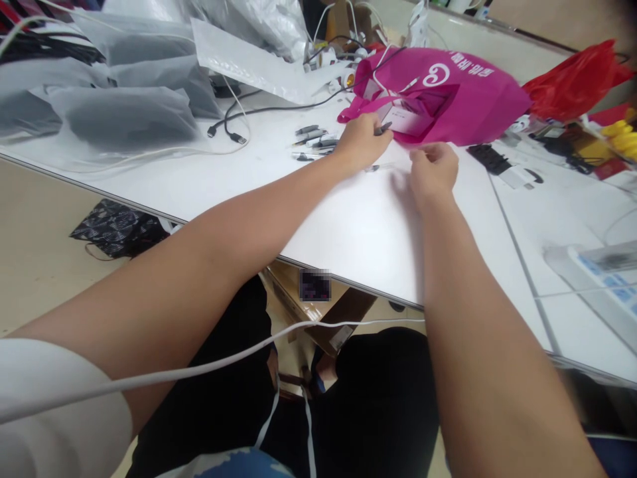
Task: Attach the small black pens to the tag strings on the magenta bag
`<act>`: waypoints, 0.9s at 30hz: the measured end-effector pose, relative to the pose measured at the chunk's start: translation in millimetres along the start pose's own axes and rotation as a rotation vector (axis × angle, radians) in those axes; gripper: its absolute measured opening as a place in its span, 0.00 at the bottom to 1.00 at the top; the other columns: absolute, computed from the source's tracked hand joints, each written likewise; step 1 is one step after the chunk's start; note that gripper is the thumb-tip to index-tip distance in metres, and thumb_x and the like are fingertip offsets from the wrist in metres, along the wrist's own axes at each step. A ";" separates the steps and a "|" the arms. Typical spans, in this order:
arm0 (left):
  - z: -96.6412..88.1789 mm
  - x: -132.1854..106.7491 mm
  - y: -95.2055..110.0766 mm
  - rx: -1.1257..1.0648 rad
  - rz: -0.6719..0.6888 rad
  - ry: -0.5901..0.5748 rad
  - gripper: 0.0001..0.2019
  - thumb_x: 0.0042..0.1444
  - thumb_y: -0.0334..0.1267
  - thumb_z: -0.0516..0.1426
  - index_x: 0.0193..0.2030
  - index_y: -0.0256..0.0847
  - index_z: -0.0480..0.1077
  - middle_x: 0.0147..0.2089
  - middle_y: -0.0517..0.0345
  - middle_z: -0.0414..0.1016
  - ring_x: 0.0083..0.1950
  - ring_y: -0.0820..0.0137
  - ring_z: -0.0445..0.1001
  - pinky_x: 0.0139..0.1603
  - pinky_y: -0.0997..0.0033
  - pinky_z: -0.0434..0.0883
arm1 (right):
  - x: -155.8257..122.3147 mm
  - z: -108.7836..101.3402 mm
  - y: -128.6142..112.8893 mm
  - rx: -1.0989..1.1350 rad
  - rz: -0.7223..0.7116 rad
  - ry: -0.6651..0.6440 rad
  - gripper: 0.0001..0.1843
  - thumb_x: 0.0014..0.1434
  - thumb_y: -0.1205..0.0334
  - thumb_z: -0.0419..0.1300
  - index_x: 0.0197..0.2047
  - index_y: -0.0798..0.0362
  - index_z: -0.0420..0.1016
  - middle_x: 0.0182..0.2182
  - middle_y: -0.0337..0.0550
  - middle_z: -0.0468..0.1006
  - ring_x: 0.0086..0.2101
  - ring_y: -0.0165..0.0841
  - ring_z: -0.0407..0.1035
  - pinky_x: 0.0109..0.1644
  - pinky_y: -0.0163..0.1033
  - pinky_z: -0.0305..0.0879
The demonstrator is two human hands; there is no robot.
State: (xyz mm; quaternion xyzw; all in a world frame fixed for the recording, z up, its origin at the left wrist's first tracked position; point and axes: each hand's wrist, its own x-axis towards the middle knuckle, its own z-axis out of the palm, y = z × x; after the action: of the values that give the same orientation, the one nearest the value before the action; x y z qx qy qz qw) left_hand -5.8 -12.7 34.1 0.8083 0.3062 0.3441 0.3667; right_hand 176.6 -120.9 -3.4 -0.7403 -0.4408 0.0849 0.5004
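Note:
My left hand is closed around a dark pen part, whose end juts out past the fingers toward the pink bag. Just to its right, my right hand is held above the white table with thumb and fingers pinched together. Whatever it may hold is too small or hidden to make out. A small pen-like piece lies on the table below my left hand, partly see-through. Left of that wrist, several grey and clear pens lie in a loose pile.
A pink bag with a white box at its mouth stands behind my hands. Grey packed pouches and black cables lie to the left. A black power adapter sits at right. A white cord crosses my lap.

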 end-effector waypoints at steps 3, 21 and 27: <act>1.1 -2.9 -4.6 0.087 -0.008 -0.008 0.16 0.77 0.34 0.66 0.37 0.51 0.68 0.49 0.53 0.88 0.54 0.59 0.78 0.64 0.49 0.75 | -5.7 5.1 2.7 -0.342 -0.159 -0.030 0.11 0.71 0.58 0.75 0.55 0.45 0.89 0.61 0.57 0.87 0.68 0.60 0.79 0.85 0.77 0.71; 16.4 -4.7 -20.8 0.144 0.124 -0.177 0.07 0.65 0.29 0.74 0.41 0.46 0.87 0.55 0.45 0.91 0.69 0.42 0.85 0.75 0.45 0.77 | -10.3 2.9 5.2 -0.646 -0.104 -0.155 0.15 0.81 0.52 0.64 0.59 0.52 0.85 0.66 0.70 0.84 0.76 0.73 0.72 0.84 0.87 0.65; 16.6 -12.2 -24.5 0.227 0.145 -0.173 0.10 0.69 0.32 0.71 0.53 0.46 0.93 0.61 0.44 0.94 0.69 0.45 0.87 0.75 0.46 0.78 | -20.5 12.0 4.9 -0.629 -0.100 -0.115 0.18 0.80 0.50 0.60 0.60 0.51 0.84 0.64 0.72 0.86 0.71 0.73 0.77 0.82 0.86 0.66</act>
State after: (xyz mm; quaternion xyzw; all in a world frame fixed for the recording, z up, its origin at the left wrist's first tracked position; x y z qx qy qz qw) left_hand -5.8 -14.9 2.1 0.8911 0.2511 0.2622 0.2723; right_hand 160.3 -128.6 -19.7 -0.8300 -0.5090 -0.0386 0.2248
